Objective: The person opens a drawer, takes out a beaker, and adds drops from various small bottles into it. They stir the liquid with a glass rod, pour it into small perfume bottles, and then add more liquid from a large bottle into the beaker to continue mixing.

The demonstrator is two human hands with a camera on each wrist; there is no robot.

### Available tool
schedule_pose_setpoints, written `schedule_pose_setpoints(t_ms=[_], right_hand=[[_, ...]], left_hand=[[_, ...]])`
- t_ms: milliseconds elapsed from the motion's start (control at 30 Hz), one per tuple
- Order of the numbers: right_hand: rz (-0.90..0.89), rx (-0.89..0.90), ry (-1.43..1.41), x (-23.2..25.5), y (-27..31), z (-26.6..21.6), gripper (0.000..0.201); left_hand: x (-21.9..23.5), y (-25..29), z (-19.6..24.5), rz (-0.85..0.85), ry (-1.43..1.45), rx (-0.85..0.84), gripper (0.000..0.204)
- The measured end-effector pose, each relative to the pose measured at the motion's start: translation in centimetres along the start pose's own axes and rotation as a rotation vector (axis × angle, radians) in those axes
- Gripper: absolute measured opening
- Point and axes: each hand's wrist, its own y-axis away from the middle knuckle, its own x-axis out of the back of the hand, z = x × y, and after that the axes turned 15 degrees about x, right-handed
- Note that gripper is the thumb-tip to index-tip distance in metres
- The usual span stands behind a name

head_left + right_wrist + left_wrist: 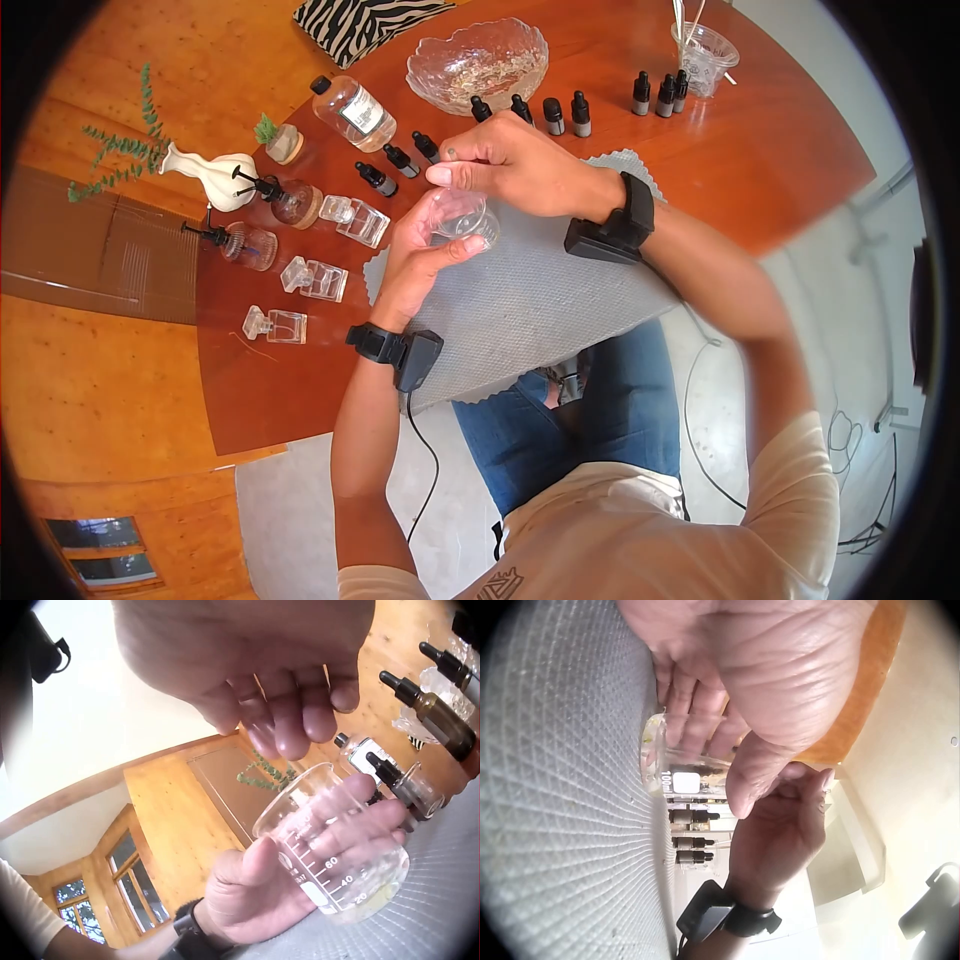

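Observation:
A clear glass beaker (468,222) with white markings is gripped by my left hand (415,255) above the grey mat (520,300). The right wrist view shows the beaker (341,859) tilted, with a little pale yellow-green matter at its bottom and the left hand (255,889) around its far side. Over the beaker's mouth is my right hand (535,165), not touching the glass. Its fingers are bent downward in the right wrist view, the hand (262,660) showing no object. Whether something small lies between thumb and fingers, I cannot tell.
Several black-capped dropper bottles (402,161) line the mat's far side. Square glass bottles (318,281), pump bottles (298,205) and a white vase (215,175) stand left. Behind are a labelled bottle (362,118), a glass bowl (478,70) and a plastic cup (705,65).

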Motion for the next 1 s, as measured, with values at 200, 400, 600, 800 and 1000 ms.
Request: schedule_pose_setpoints(t_ms=[200, 400, 600, 800, 1000], right_hand=[[0.013, -0.015, -0.020, 0.0, 0.0, 0.5, 0.049], [0.027, -0.044, -0.076, 0.0, 0.0, 0.5, 0.048], [0.031, -0.090, -0.095, 0.0, 0.0, 0.2, 0.047], [0.054, -0.096, -0.207, -0.2, 0.0, -0.1, 0.048], [0.008, -0.116, -0.190, 0.0, 0.0, -0.1, 0.047]], left_hand=[[0.0, 0.0, 0.0, -0.013, -0.007, -0.001, 0.065], [0.1, -0.1, 0.0, -0.018, -0.004, -0.001, 0.067], [0.4, -0.2, -0.4, -0.017, -0.003, -0.002, 0.070], [0.2, -0.2, -0.4, -0.015, 0.025, 0.003, 0.071], [0.4, -0.3, -0.4, -0.015, 0.015, 0.010, 0.070]])
